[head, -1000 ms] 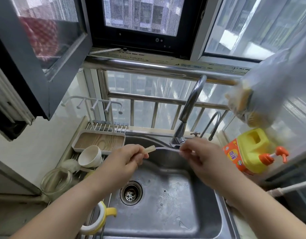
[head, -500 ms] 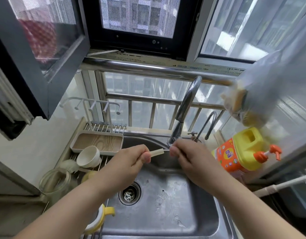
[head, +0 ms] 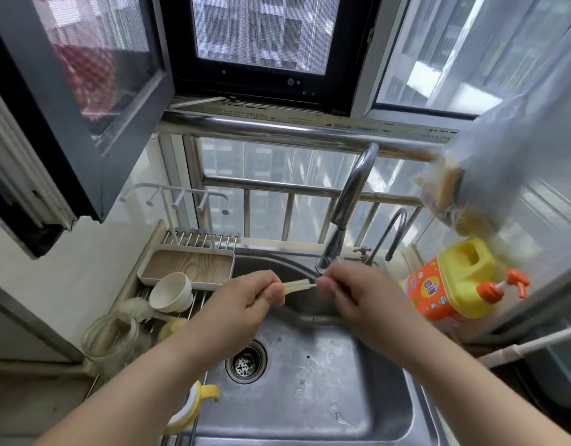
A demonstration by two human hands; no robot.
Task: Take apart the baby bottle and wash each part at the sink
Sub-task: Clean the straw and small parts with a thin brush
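1. The left hand (head: 245, 300) is hovering over the back of the steel sink (head: 326, 413), with its fingers pinching one end of a pale, slim straw-like tube (head: 297, 285).
2. The tube is lying almost level between the two hands, just in front of the base of the tall curved faucet (head: 348, 201).
3. The right hand (head: 358, 304) is meeting the tube's other end with thumb and fingers drawn together; it is blurred, so whether it is gripping the tube itself or something thin at its tip is not clear.
4. No water is running from the faucet, though drops are lying on the sink floor near the drain (head: 245, 365).
5. A clear glass bottle body (head: 112, 341) is standing on the wire drying rack (head: 194, 304) left of the sink, near a white cup (head: 171, 296) lying tilted on the rack.
6. A white ring with yellow handles (head: 194, 410) is resting at the sink's left edge, under the left forearm.
7. A wood-grain tray (head: 187, 267) is sitting at the back of the rack.
8. A yellow and orange detergent bottle (head: 451, 284) with an orange pump is standing on the worktop to the right of the sink.
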